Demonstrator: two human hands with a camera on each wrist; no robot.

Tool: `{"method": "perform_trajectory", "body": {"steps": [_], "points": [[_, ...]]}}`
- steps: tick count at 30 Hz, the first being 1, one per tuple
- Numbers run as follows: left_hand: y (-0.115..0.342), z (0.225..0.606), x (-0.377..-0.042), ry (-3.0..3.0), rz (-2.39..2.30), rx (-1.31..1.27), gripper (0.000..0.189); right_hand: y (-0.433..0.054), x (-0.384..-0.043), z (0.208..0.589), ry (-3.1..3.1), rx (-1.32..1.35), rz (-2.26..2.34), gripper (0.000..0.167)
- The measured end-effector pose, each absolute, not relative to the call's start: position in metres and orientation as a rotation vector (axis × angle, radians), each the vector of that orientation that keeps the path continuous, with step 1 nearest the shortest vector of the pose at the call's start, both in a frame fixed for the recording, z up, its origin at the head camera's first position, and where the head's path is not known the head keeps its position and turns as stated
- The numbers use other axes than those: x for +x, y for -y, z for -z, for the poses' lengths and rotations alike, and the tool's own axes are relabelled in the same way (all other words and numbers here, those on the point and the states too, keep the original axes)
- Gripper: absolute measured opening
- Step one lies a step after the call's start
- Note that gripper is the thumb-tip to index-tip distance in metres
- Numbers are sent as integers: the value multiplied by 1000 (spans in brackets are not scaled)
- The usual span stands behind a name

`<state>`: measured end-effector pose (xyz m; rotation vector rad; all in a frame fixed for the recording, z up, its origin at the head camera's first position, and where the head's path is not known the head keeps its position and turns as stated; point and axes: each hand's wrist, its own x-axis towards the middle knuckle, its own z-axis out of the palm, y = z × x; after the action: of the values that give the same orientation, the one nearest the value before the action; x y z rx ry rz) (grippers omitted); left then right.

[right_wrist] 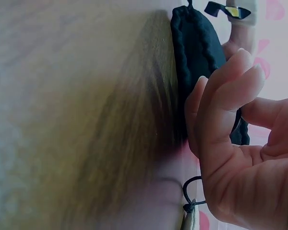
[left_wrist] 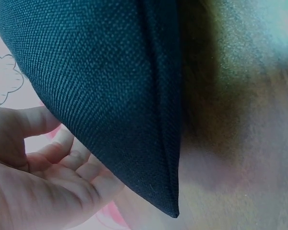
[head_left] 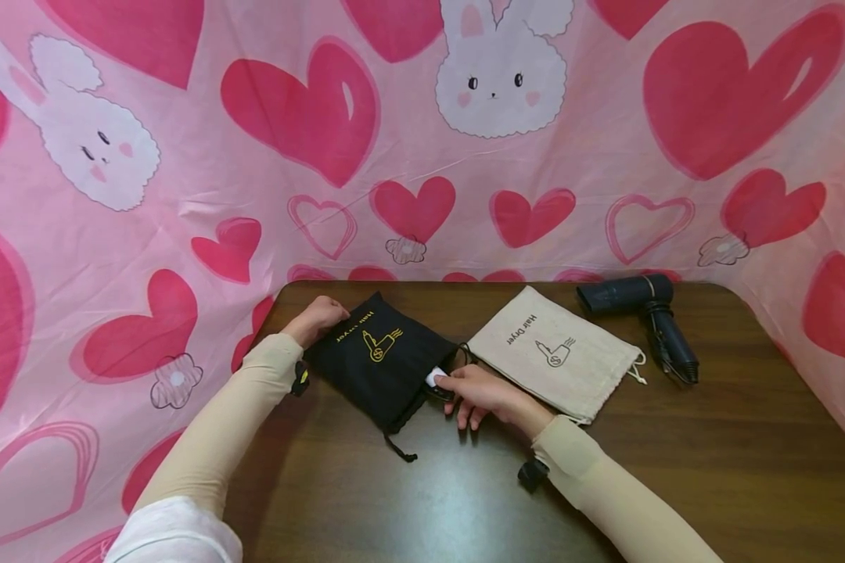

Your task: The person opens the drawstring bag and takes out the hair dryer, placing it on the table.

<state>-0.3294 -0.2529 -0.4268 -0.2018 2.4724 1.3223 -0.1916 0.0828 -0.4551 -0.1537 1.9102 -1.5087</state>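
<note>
A black drawstring bag [head_left: 366, 383] printed with a yellow hair dryer and "Hair Dryer" lies on the table, its mouth facing the right hand. At its far left bottom edge, the left hand [head_left: 318, 319] pinches the cloth; the left wrist view shows the thumb and fingers at the bag's slanting edge [left_wrist: 101, 96]. The right hand [head_left: 482, 391] grips a small white-and-black object [head_left: 435, 377] at the bag's mouth; I cannot tell what it is, as the cloth and fingers hide most of it. In the right wrist view, the curled fingers [right_wrist: 235, 91] overlap the gathered opening [right_wrist: 197, 43].
Right of the black bag a beige drawstring bag [head_left: 535, 352] with the same print lies flat. Beyond it, a dark hair dryer [head_left: 627, 295] rests near the table's back right corner. A pink heart-and-rabbit cloth [head_left: 408, 125] hangs behind the wooden table [head_left: 676, 469].
</note>
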Motion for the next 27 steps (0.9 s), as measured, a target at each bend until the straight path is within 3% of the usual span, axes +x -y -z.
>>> {"method": "perform_trajectory", "body": {"steps": [16,27], "points": [[252,425,-329,-2489,-1271,-188,16,-85,-189,454,-1906,-117,1553,49],[254,423,-325,-2464,-1261,-127,20,-76,-193,456,-1920,-147,1556,37]]}}
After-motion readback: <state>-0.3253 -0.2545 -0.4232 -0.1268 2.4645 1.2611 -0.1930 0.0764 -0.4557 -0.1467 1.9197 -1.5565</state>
